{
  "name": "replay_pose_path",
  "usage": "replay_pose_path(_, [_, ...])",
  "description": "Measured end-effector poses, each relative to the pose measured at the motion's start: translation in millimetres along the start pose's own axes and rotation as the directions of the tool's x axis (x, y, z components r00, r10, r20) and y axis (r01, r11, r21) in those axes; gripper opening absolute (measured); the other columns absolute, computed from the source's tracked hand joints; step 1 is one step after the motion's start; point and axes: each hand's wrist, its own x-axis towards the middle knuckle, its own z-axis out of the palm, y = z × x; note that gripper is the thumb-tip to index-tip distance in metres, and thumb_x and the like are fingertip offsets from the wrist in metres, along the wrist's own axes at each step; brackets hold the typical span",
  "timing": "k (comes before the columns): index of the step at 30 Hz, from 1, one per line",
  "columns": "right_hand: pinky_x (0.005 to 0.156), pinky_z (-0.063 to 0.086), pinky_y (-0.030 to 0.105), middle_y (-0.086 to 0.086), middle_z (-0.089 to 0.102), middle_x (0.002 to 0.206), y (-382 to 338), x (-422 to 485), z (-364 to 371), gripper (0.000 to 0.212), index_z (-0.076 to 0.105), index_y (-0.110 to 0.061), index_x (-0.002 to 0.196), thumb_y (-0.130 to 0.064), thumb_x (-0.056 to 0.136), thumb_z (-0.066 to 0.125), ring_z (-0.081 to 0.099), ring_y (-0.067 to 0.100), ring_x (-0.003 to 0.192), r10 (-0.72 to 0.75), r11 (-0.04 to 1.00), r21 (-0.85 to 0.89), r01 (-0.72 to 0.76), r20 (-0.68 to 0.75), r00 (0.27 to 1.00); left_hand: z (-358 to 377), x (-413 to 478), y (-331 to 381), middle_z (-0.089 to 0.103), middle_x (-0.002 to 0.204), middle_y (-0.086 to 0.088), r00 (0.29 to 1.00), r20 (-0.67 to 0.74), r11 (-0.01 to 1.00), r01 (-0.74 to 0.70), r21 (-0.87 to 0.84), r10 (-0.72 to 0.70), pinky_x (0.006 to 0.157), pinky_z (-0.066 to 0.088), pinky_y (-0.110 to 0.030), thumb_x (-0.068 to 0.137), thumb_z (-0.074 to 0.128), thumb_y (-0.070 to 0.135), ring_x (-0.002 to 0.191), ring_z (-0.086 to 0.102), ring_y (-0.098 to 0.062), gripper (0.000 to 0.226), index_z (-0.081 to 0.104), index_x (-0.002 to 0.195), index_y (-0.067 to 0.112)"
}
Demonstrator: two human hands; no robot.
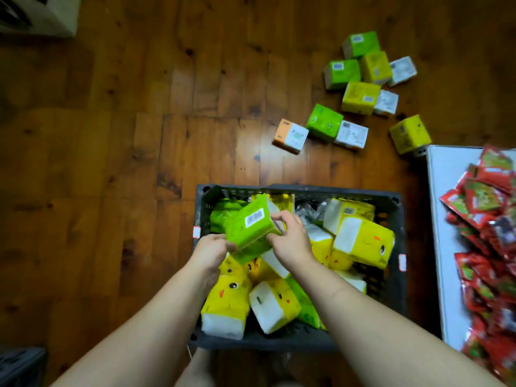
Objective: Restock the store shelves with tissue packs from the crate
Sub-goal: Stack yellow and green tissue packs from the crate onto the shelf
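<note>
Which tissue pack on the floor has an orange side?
The orange-and-white pack at the scatter's left end, beside a green pack; the rest are green, yellow or white.

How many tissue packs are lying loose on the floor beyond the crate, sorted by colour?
Green packs: 3
Yellow packs: 3
White packs: 3
Orange-and-white pack: 1
Total: 10

Green tissue pack (pixel 252 229) — white barcode label noted, yellow packs (pixel 363 241) printed with cartoon faces, crate (pixel 301 190) dark grey, packets (pixel 485 196) red.
</note>
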Motion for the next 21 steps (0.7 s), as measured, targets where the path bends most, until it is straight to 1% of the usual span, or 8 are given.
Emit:
replay_pose_path(2, [0.08, 0.031, 0.011, 0.003, 0.052, 0.119, -14.6, -25.6, -21.5, 0.038, 0.058, -0.013, 0.109, 0.007, 0.076, 0.06, 0.048, 0.013, 0.112, -0.047, 0.996, 0.082, 0.046, 0.012, 0.999, 6.5, -33.9, 6.8, 0.057, 0.078, -0.011, 1.0, -0.013, 0.999, -0.013, -0.037, 0.013, 0.071, 0.034, -0.033, 0.051, 0.061, 0.005, 0.081, 0.05, -0.025, 0.048, 0.062, 0.097, -0.007])
replay_pose_path(5, [0.08, 0.036, 0.005, 0.006, 0.054, 0.127, -36.0, -67.1, -62.5, 0.051, 0.051, -0.025, 0.105, 0.012, 0.073, 0.061, 0.05, 0.011, 0.115, -0.123, 0.973, 0.199, 0.119, 0.007, 0.992, 22.5, -96.9, 29.2, 0.054, 0.081, -0.011, 0.995, -0.026, 0.995, -0.093, -0.029, 0.093, 0.06, 0.033, -0.028, 0.068, 0.063, 0.0, 0.072, 0.046, -0.02, 0.039, 0.059, 0.107, 0.006])
replay_pose_path(7, [0.092, 0.036, 0.014, 0.004, 0.051, 0.128, -46.0, -95.9, -93.3, 0.06, 0.051, -0.028, 0.112, 0.01, 0.069, 0.066, 0.048, 0.008, 0.115, -0.162, 0.969, 0.182, 0.167, -0.045, 0.986, 32.5, -136.6, 45.0, 0.057, 0.08, -0.01, 0.983, -0.011, 0.983, -0.182, 0.002, 0.182, 0.054, 0.036, -0.023, 0.076, 0.054, -0.009, 0.067, 0.049, -0.019, 0.033, 0.06, 0.106, 0.002])
replay_pose_path(9, [0.103, 0.038, 0.027, 0.004, 0.05, 0.128, -59.0, -127.9, -127.8, 0.068, 0.051, -0.027, 0.121, 0.004, 0.063, 0.069, 0.049, 0.011, 0.117, -0.188, 0.96, 0.187, 0.209, -0.122, 0.975, 40.7, -177.0, 63.4, 0.061, 0.08, -0.009, 0.956, 0.04, 0.953, -0.294, 0.072, 0.291, 0.055, 0.041, -0.022, 0.067, 0.058, -0.005, 0.071, 0.056, -0.021, 0.034, 0.063, 0.1, 0.002])
replay_pose_path(13, [0.098, 0.044, 0.031, 0.006, 0.048, 0.12, -79.9, -192.4, -189.2, 0.076, 0.049, -0.029, 0.126, 0.01, 0.063, 0.064, 0.054, 0.016, 0.106, -0.24, 0.944, 0.166, 0.284, -0.245, 0.939, 55.5, -261.0, 98.9, 0.059, 0.086, -0.006, 0.887, 0.203, 0.876, -0.449, 0.177, 0.414, 0.053, 0.038, -0.023, 0.046, 0.057, 0.009, 0.07, 0.053, -0.017, 0.06, 0.058, 0.106, 0.008])
replay_pose_path(16, [0.093, 0.048, 0.031, 0.006, 0.056, 0.112, -84.2, -249.9, -229.4, 0.061, 0.053, -0.036, 0.115, -0.004, 0.066, 0.071, 0.06, 0.015, 0.099, -0.274, 0.919, 0.153, 0.364, -0.419, 0.866, 66.7, -320.7, 112.3, 0.06, 0.08, -0.003, 0.801, 0.369, 0.787, -0.571, 0.235, 0.472, 0.05, 0.041, -0.017, 0.046, 0.059, 0.007, 0.065, 0.054, -0.014, 0.06, 0.059, 0.106, 0.008])
replay_pose_path(19, [0.079, 0.049, 0.023, 0.004, 0.064, 0.096, -80.3, -314.6, -260.2, 0.038, 0.061, -0.022, 0.107, -0.01, 0.073, 0.074, 0.061, 0.0, 0.083, -0.216, 0.864, 0.263, 0.429, -0.576, 0.788, 80.9, -383.0, 110.8, 0.064, 0.08, 0.001, 0.695, 0.52, 0.684, -0.682, 0.26, 0.495, 0.054, 0.047, -0.014, 0.062, 0.072, 0.007, 0.061, 0.061, -0.008, 0.038, 0.063, 0.098, 0.015])
replay_pose_path(21, [0.073, 0.047, 0.025, 0.0, 0.063, 0.085, -73.2, -357.3, -275.5, 0.02, 0.062, -0.02, 0.091, -0.02, 0.075, 0.074, 0.058, -0.001, 0.076, -0.138, 0.815, 0.338, 0.471, -0.675, 0.725, 94.4, -421.7, 102.8, 0.066, 0.082, -0.002, 0.637, 0.608, 0.685, -0.7, 0.201, 0.474, 0.059, 0.054, -0.021, 0.072, 0.069, 0.004, 0.06, 0.065, -0.008, 0.025, 0.063, 0.092, 0.016])
